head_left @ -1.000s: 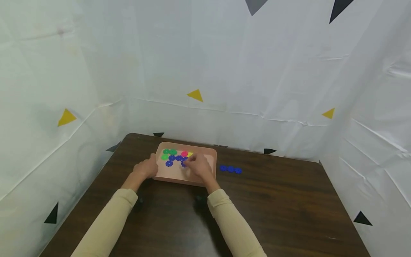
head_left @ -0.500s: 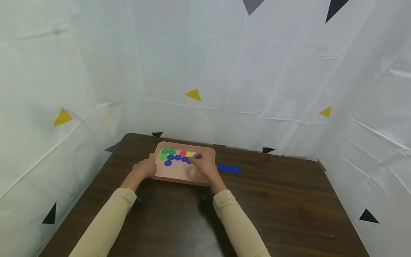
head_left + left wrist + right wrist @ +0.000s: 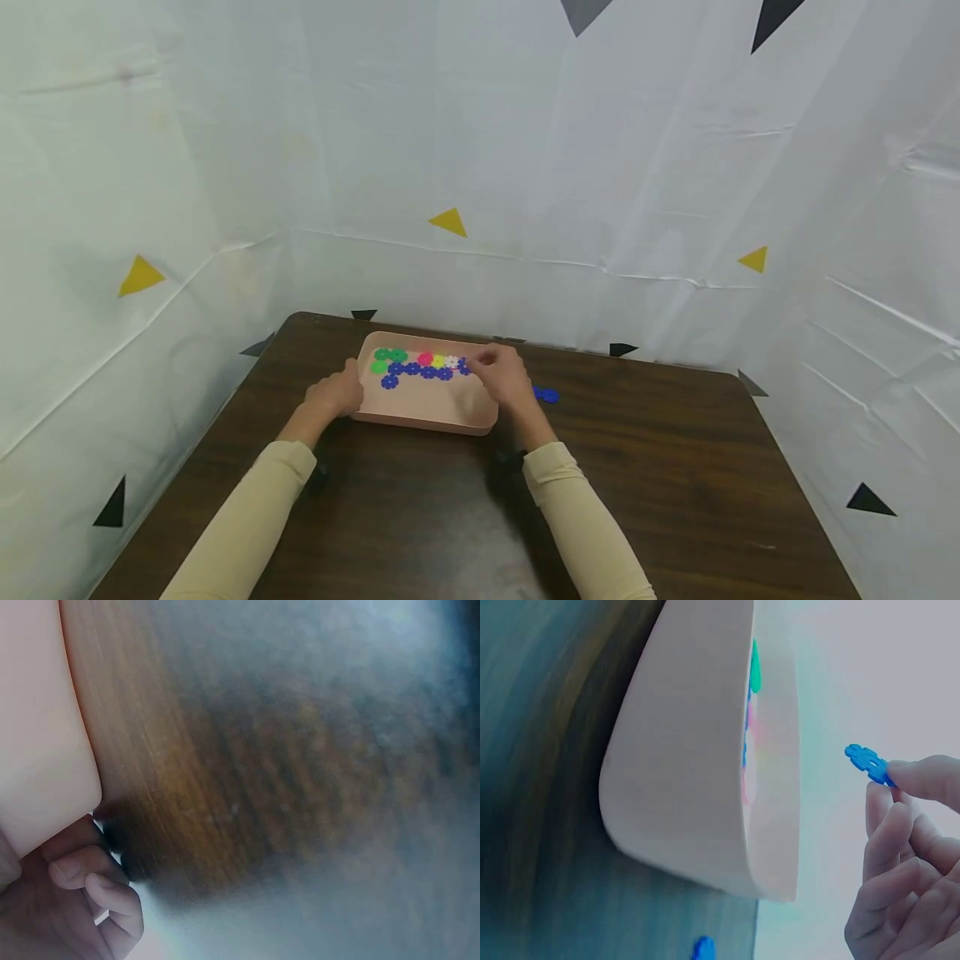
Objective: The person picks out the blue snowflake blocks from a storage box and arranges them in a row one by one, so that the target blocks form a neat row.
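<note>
Jutting from right hand [image 3: 504,379] — blue disc [image 3: 866,763]

Two hands [image 3: 335,394], one tray [image 3: 420,406] and fourteen discs [image 3: 413,369] (eight blue) show.

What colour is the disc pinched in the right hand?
Blue; the disc shows best in the right wrist view.

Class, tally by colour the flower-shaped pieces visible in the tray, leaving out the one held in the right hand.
Dark green pieces: 2
Light green piece: 1
Blue pieces: 5
Pink piece: 1
Yellow piece: 1
White piece: 1
Total visible: 11
</note>
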`<state>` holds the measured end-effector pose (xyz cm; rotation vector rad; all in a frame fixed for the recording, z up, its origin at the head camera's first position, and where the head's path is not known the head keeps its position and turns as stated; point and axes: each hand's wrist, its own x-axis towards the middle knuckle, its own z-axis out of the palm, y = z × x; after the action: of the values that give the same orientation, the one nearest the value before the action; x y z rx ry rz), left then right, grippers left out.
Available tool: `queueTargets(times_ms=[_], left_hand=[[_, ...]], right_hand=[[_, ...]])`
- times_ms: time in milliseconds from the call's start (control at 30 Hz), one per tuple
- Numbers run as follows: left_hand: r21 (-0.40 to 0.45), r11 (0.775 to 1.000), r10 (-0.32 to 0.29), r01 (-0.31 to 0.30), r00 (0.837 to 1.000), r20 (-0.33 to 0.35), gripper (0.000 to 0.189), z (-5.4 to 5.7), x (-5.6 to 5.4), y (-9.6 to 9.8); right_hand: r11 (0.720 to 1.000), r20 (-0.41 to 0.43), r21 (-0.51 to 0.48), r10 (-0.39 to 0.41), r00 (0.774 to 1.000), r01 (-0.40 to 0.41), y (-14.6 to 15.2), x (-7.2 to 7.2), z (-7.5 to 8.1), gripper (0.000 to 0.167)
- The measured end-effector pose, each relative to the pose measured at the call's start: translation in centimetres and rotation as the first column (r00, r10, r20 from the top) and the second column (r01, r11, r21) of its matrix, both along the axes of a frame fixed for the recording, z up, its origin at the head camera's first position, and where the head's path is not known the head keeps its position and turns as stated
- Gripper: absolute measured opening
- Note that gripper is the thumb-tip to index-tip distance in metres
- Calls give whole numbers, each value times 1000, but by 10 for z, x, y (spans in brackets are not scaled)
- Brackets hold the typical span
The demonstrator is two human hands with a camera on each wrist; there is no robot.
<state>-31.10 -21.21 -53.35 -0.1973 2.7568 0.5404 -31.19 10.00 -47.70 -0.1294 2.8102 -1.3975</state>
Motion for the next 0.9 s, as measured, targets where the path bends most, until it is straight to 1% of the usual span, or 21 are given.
queueTargets(times_ms=[167,400,600,800,900], left_hand=[[-4,1000,-1,1,1000,4,59,-2,-2,-1],[6,1000,6,-6,1000,14,61,-3,-4,-1],[7,1000,3,-3,1000,14,62,-1,-4,-1],[-6,1000,-2,2,1000,4,61,-1,-4,-1],[-6,1000,-4,4,1000,4,62,0,-4,-1]], right_hand=[[1000,5,-4,-16,1000,16,15,-1,3,23],[998,-15,-63,-5,1000,4,46,-6,5,23],[999,-22,-53,-4,1000,3,71,-7,6,24],[999,-12,-40,-15,1000,14,91,-6,3,26],[999,6,-37,-26,1000,27,100,-4,1,27]])
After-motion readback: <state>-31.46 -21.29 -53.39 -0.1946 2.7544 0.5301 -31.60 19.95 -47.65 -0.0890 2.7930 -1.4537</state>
